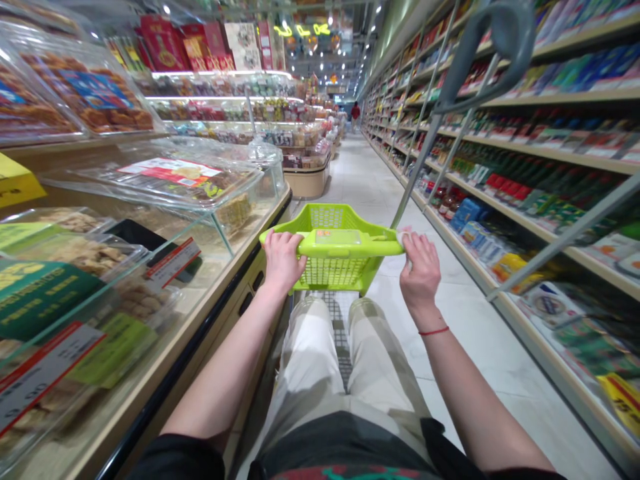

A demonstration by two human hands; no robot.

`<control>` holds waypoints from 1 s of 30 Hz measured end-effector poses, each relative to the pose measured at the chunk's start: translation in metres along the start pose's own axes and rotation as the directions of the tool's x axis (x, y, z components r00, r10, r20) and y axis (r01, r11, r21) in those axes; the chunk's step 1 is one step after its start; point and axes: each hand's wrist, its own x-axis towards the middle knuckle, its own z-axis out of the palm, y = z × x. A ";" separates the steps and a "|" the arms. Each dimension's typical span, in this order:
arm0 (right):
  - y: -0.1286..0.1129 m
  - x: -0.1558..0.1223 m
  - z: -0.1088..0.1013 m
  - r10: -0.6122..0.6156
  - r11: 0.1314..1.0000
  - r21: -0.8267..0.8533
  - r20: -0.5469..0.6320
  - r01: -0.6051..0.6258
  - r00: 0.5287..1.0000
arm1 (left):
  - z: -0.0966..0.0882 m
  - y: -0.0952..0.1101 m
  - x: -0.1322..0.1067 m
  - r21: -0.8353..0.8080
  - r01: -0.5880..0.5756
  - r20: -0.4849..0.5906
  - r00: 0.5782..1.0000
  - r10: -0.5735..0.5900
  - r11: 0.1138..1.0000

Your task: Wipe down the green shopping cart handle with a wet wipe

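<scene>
A lime-green shopping cart [345, 270] stands right in front of my legs, with a perforated basket and a wide handle bar. My left hand [284, 259] is wrapped over the left end of the bar. On the bar's right end, my right hand [420, 267] has its fingers curled round the handle; a thin red cord [434, 331] circles that wrist. A pale label sits at the middle of the bar between both hands. Little of the basket's inside shows behind the bar.
Close on the left runs a display counter [250, 250] with packed foods and price tags. Shelves [550, 140] of bottles and packets line the right, with a slanted grey pole [417, 170] before them. A person [355, 113] stands far down the tiled aisle [345, 160].
</scene>
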 end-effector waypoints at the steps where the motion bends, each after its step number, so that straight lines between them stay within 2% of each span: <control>1: -0.002 0.001 0.001 0.022 1.000 0.015 -0.004 -0.022 1.000 | 0.000 0.001 0.000 0.000 0.003 0.003 1.000 -0.003 1.000; 4: -0.028 0.005 0.006 0.012 0.992 0.122 0.015 -0.013 1.000 | 0.001 0.002 0.000 0.002 0.002 0.003 1.000 -0.002 1.000; 8: -0.076 0.010 0.013 -0.085 0.952 0.298 0.019 0.075 0.996 | 0.001 0.002 -0.001 0.003 -0.003 0.001 1.000 0.003 1.000; 11: -0.095 0.009 0.015 -0.186 0.919 0.365 0.068 0.149 0.980 | 0.000 0.002 -0.001 -0.003 -0.001 0.004 1.000 0.001 1.000; 15: -0.092 0.004 0.015 -0.304 0.907 0.347 0.144 0.239 0.942 | 0.000 0.001 -0.001 -0.009 0.003 0.012 1.000 -0.002 1.000; 22: -0.060 0.008 0.004 -0.280 0.931 0.276 0.118 0.240 0.953 | -0.002 0.001 -0.001 -0.005 -0.014 0.011 1.000 0.014 1.000; 24: -0.057 0.010 0.003 -0.270 0.930 0.290 0.119 0.227 0.955 | -0.003 0.001 -0.001 -0.001 -0.011 0.011 1.000 0.011 1.000; 27: -0.071 0.015 0.009 -0.326 0.897 0.360 0.144 0.257 0.934 | -0.003 0.003 -0.001 -0.001 -0.004 0.018 1.000 0.004 1.000; 30: -0.098 0.025 0.023 -0.470 0.825 0.439 0.182 0.356 0.864 | -0.003 0.006 -0.002 0.005 -0.014 0.016 1.000 0.014 1.000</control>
